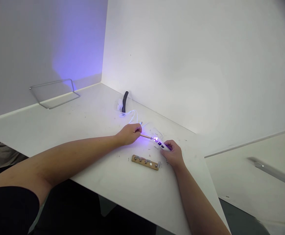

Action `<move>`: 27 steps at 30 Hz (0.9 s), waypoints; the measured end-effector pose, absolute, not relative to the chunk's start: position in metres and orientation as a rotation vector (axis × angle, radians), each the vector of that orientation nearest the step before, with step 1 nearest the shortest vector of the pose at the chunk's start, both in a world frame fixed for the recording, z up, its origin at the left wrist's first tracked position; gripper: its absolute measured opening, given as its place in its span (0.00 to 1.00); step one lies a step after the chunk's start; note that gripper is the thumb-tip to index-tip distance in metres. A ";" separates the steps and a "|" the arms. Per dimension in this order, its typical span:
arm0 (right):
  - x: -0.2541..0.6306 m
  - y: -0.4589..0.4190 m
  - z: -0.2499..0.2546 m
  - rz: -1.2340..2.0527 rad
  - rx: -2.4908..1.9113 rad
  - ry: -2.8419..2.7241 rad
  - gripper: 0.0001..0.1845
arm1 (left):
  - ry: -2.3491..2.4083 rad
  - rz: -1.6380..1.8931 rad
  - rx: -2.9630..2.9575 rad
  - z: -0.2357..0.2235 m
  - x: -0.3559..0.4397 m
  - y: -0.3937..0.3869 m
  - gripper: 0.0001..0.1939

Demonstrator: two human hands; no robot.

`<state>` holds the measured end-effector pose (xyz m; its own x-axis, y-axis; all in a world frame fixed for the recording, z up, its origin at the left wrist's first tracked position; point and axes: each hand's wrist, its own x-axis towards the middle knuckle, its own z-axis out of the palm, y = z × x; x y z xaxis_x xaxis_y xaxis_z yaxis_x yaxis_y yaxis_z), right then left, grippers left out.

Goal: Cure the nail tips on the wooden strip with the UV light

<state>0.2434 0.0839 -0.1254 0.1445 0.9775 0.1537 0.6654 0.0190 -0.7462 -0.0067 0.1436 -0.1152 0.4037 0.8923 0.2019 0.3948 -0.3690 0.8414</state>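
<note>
Between the fingers of my left hand [130,133] is a thin wooden stick [146,136], its far tip pointing right. My right hand [173,154] is closed around a white UV lamp [162,145] with dark buttons or a small display on its side. Violet light glows at the lamp's head, right by the stick's tip; glare hides whether they touch and what sits on the tip. Below both hands, a narrow wooden strip [144,162] lies on the table, with several round metallic pieces and a white dot in a row along it.
Behind my left hand stand a curved black object [125,101] and a small white item [119,104] with white cable [134,114]. A bent metal wire frame [49,107] leans at the left wall. White walls border the table [93,114]; small dark scraps lie on its top.
</note>
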 end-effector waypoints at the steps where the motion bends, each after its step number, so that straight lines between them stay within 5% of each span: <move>1: 0.243 0.084 -0.125 0.563 -1.717 -1.592 0.11 | 1.100 0.875 1.936 -0.115 -0.007 0.143 0.06; 27: 0.245 0.084 -0.126 0.561 -1.740 -1.600 0.11 | 1.068 0.895 1.905 -0.120 -0.006 0.147 0.06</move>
